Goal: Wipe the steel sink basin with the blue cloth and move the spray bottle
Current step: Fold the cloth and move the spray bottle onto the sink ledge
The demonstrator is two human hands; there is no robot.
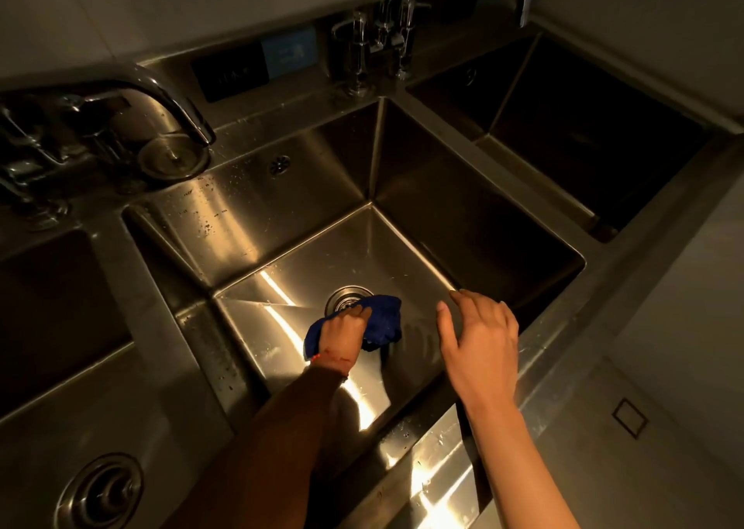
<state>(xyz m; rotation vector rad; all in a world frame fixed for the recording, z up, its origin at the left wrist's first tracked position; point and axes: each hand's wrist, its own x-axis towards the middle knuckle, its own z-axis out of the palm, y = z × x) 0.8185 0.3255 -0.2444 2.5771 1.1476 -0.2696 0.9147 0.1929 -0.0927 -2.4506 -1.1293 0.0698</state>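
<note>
Three basins sit side by side in the steel counter; both hands are over the middle sink basin (282, 206). Left hand (342, 333) reaches down to its floor, fingers curled around the bunched blue cloth (382, 319), right beside the drain (346, 299). Right hand (479, 339) hovers by the basin's right edge, fingers spread and loose, holding nothing.

Three steel basins (282, 214) are showing side by side, two drains (347, 298), two curved faucets (169, 101), one blue cloth (384, 319) and two hands (481, 339) are showing.
</note>
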